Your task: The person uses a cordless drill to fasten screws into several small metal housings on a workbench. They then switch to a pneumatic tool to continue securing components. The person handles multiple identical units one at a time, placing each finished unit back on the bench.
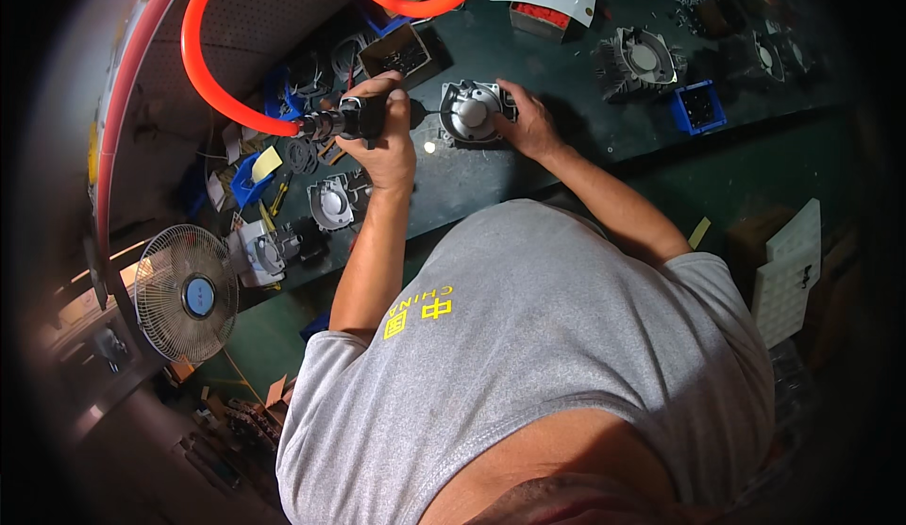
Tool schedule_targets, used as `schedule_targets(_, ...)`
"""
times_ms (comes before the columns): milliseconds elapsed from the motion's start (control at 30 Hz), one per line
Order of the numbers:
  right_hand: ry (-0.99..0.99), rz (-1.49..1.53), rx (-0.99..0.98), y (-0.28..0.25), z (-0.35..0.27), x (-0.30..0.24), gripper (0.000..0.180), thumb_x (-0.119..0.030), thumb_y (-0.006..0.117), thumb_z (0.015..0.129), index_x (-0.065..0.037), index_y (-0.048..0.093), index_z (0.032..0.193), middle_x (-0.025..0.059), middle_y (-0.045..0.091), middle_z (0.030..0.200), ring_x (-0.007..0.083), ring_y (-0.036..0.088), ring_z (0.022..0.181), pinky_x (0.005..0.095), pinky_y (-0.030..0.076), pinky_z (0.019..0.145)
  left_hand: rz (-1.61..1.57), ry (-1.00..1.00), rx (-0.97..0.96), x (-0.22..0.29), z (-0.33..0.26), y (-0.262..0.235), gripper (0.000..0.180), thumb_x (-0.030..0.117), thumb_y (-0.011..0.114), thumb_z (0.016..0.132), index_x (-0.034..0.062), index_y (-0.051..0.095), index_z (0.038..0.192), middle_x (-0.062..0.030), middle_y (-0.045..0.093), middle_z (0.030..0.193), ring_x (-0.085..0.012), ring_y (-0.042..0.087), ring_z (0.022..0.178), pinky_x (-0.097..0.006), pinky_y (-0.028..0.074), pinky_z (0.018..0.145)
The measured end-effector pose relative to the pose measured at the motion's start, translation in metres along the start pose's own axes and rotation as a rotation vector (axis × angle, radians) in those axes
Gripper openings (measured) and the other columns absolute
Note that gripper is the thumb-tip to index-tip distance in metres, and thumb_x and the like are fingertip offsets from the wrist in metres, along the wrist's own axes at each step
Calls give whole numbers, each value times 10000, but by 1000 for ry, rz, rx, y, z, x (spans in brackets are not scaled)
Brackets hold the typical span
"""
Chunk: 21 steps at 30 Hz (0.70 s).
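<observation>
My left hand (387,143) is shut around a black pneumatic screwdriver (335,121), which is fed by a thick orange air hose (203,72) looping up and over the bench. The tool's bit points right at a grey cast-metal housing (469,112) standing on the dark green workbench (576,143). My right hand (530,124) grips that housing's right side and steadies it. The bit tip sits at the housing's left edge; I cannot tell whether it touches. My grey shirt fills the lower picture.
More grey housings lie at the back right (642,61) and near my left elbow (330,202). Blue parts bins (700,107), a cardboard box (401,51) and a white-and-red box (545,1) stand around. A standing fan (186,291) is at lower left, white trays (788,270) at right.
</observation>
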State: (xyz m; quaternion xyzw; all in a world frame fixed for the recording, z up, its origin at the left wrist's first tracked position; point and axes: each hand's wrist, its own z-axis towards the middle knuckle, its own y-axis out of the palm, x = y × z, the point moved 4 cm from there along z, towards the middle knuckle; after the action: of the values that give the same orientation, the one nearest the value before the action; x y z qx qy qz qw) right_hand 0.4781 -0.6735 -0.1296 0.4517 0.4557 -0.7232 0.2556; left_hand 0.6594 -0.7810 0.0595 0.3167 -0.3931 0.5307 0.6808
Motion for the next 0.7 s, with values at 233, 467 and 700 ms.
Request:
schedule_targets(233,-3,4,1,2,1,1,660,-301,765,856,-61,510,1415,226,613,1359,420,569,1274,472,471,1072,32,11,-111,-6,-1,-2,176,-2,703,871,-9,655,1040,-119,738,1035,-183,683,965,-338,537,921)
schedule_targets(467,3,-38,31,2,2,1,644,-278,781,834,-49,540,1385,220,639,1296,413,614,1180,470,513,1009,121,-172,-329,-4,34,18,144,-4,649,891,4,715,1019,-57,743,1007,-119,645,895,-270,516,824)
schedule_targets(700,-14,-28,71,3,-2,1,639,-278,785,832,-34,558,1377,219,656,1255,407,628,1157,467,521,999,105,-90,-305,-14,31,24,108,-10,733,803,21,717,905,-22,698,821,-97,630,735,-259,505,695)
